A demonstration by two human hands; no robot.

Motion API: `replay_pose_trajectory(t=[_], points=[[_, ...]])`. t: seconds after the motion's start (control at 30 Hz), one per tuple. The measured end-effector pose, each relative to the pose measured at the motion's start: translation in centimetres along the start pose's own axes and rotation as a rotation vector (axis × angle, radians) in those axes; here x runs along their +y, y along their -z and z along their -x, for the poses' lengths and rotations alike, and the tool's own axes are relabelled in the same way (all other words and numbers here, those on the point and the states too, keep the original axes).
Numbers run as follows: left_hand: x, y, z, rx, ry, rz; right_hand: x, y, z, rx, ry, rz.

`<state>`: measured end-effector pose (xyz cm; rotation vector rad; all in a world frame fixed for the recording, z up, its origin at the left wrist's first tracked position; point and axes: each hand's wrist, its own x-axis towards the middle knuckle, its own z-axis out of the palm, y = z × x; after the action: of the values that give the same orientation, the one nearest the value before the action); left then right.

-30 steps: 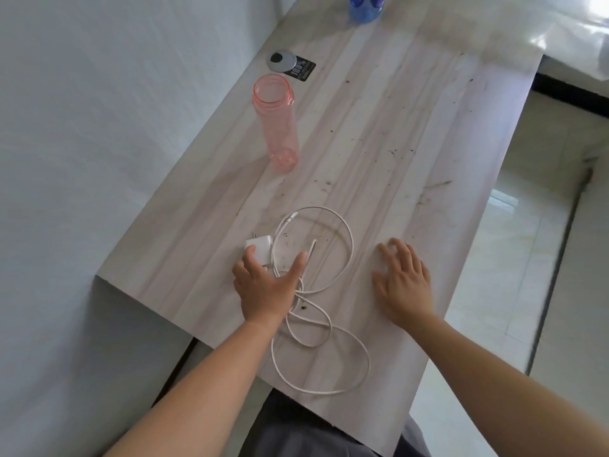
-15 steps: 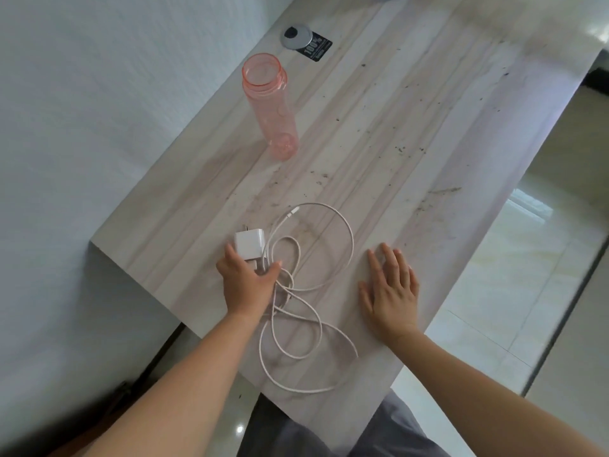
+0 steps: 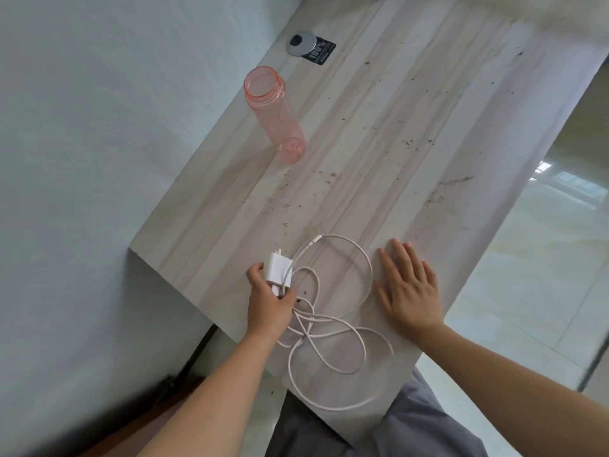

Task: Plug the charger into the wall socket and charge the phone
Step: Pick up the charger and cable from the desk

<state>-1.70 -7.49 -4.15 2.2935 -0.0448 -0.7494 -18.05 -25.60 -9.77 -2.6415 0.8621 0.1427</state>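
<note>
A white charger plug with its metal prongs pointing away from me is held in my left hand, slightly raised near the table's near left corner. Its white cable lies in tangled loops on the table, and the free connector end rests beyond the loops. My right hand lies flat, fingers spread, on the table just right of the cable. No phone and no wall socket are in view.
An empty pink plastic bottle stands on the light wooden table near the white wall. A silver cable grommet and a black sticker sit further back. Tiled floor lies right of the table.
My left hand has closed around the charger plug and lifted it slightly, tilting it up. The view has swung left. My right hand stays flat on the table.
</note>
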Motion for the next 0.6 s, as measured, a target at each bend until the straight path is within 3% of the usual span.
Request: replay_pose_trajectory(t=[0.2, 0.37, 0.6], points=[[-0.9, 0.9, -0.7, -0.175, 0.038, 0.169, -0.6, 1.4, 0.5, -0.014, -0.014, -0.07], [-1.5, 2.9, -0.9, -0.336, -0.04, 0.132, -3.7, 2.1, 6.2, -0.079, -0.174, -0.138], [-2.0, 5.9, -0.2, -0.539, -0.24, 0.129, -12.5, 2.2, 16.7, 0.341, -0.709, -0.662]])
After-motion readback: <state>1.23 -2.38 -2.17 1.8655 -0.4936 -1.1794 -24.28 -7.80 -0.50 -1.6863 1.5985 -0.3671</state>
